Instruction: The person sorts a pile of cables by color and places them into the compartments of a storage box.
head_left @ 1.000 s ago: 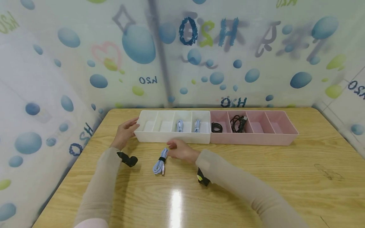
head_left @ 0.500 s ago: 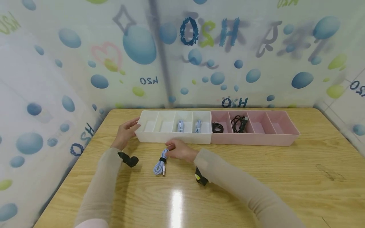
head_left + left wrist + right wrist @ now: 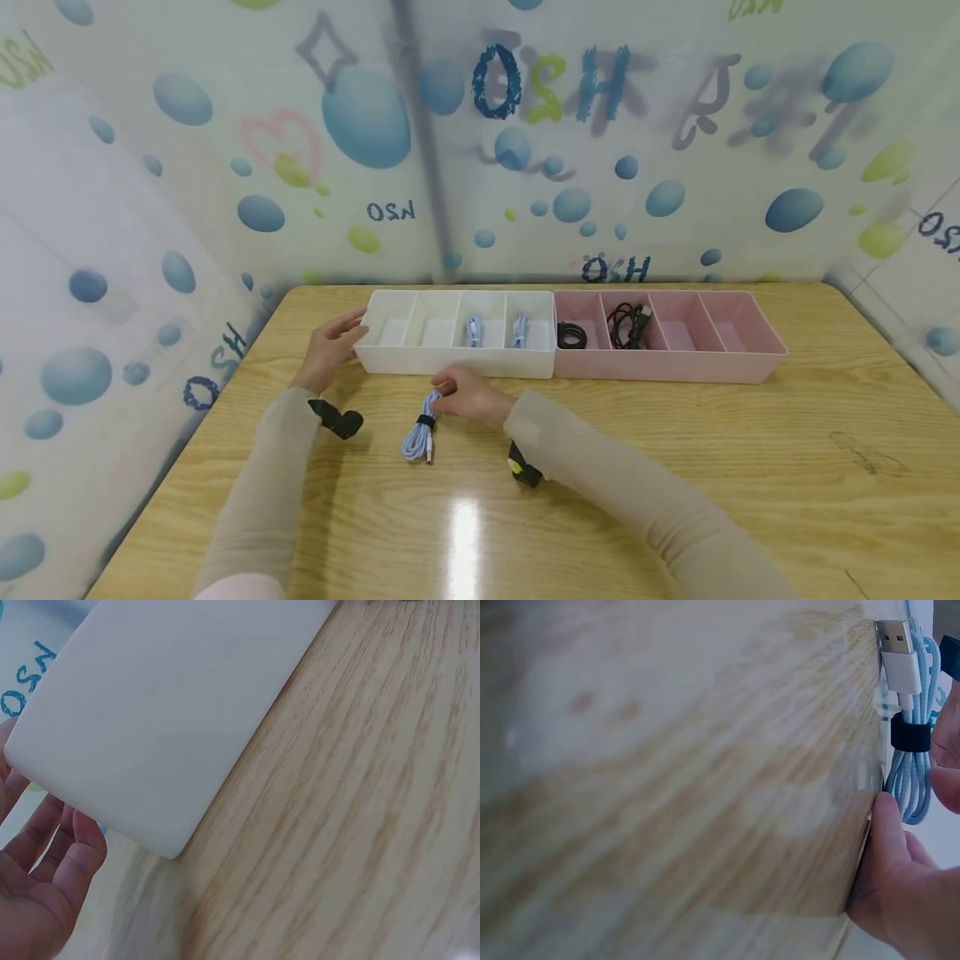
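Note:
In the head view my left hand [image 3: 327, 350] rests at the left end of a white divided box [image 3: 453, 362], fingers loosely bent against the end wall. The left wrist view shows its fingers [image 3: 77, 855] beside the box's corner. On the table lies a light blue USB charging cable [image 3: 418, 437], coiled and bound with a black strap. My right hand [image 3: 472, 396] is at the cable's far end, thumb and fingers beside the coil. In the right wrist view the thumb [image 3: 889, 832] touches or nearly touches the loops; no firm pinch shows.
Two light blue cables, a left one [image 3: 474, 331] and a right one [image 3: 520, 331], sit in separate white compartments. An adjoining pink divided box [image 3: 660, 367] holds a coiled black cable [image 3: 572, 337] and a black USB cable [image 3: 628, 327]. A patterned curtain [image 3: 570, 167] hangs behind the table.
My right hand has moved slightly left, closer over the far end of the blue cable. The left hand, the boxes and the cable stay about where they were.

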Tool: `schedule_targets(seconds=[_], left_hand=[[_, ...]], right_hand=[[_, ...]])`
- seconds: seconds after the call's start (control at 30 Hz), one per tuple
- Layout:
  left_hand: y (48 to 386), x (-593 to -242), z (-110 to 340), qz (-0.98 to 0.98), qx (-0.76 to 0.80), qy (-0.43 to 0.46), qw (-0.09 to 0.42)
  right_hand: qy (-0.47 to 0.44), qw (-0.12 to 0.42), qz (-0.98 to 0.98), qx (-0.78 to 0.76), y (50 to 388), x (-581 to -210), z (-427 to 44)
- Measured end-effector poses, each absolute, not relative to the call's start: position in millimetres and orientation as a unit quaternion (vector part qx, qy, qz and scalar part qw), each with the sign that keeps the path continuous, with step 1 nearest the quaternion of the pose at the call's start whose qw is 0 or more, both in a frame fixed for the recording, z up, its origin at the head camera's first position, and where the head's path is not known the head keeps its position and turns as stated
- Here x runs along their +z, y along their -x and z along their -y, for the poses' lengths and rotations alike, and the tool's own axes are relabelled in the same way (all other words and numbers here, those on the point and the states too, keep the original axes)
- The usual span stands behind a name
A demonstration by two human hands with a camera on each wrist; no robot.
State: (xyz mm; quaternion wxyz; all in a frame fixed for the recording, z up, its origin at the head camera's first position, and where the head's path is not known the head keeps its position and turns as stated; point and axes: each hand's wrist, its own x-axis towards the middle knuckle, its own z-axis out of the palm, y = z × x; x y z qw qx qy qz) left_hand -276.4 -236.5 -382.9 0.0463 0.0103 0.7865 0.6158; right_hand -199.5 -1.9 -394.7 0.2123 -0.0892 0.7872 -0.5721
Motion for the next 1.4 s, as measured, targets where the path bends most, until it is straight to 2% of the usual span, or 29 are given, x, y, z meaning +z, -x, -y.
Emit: schedule_targets(seconds=[0.23, 0.97, 1.4], left_hand=[[276.0, -382.1, 236.7, -0.786, 0.616, -0.010, 0.051], [276.2, -379.9, 234.5, -0.788, 0.614, -0.001, 0.057], [275.1, -378.3, 232.5, -0.789, 0.612, -0.001, 0.050]], right_hand=[[0.094, 0.199, -0.797, -0.562, 197.0, -390.0, 2.6], [0.097, 0.209, -0.791, -0.566, 196.5, -389.9, 0.7], [0.092, 0.235, -0.780, -0.572, 197.1, -389.4, -1.3]])
